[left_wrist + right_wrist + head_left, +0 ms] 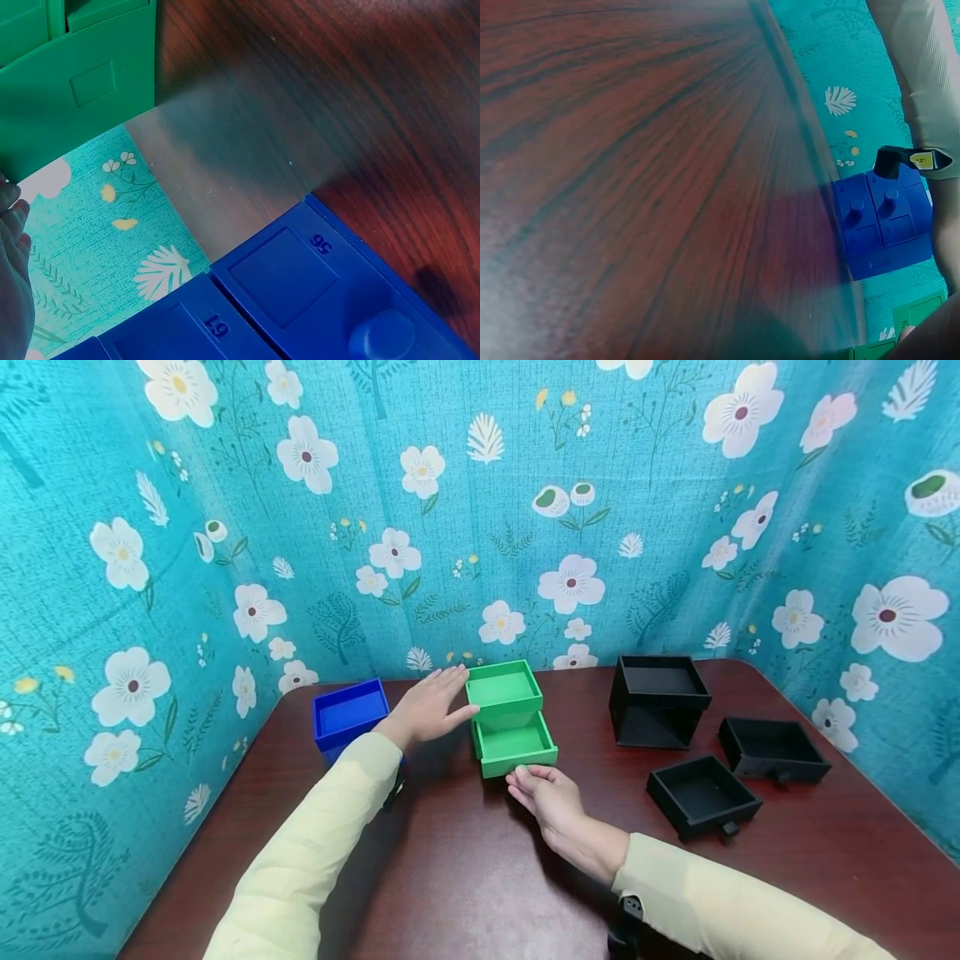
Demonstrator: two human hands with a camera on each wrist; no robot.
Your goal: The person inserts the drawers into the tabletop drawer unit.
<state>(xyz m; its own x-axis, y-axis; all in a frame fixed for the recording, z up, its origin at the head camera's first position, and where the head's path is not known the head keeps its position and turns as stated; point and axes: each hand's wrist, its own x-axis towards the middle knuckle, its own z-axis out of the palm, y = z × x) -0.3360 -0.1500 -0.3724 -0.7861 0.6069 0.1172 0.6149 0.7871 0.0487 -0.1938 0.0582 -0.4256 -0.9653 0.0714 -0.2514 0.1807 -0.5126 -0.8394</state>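
A small green cabinet (504, 687) stands at the middle back of the table, its open-topped tray uppermost. Below that, a green drawer (517, 745) juts out toward me. My right hand (553, 800) pinches at the front of this drawer, low down; the spot between thumb and fingers is hidden. Against the cabinet's upper left side my left hand (431, 706) lies with its fingers extended. The left wrist view has the green cabinet's side (112, 79) close by, with the fingers (13, 225) at its lower edge. In the right wrist view the green cabinet (919, 315) shows only in part.
A blue cabinet (347, 714) stands left, partly behind the left forearm; its fronts carry knobs and numbers. To the right are a black cabinet (660, 677) with an open front and two loose black drawers (705, 797). A flowered curtain (480, 527) hangs behind the table (457, 868).
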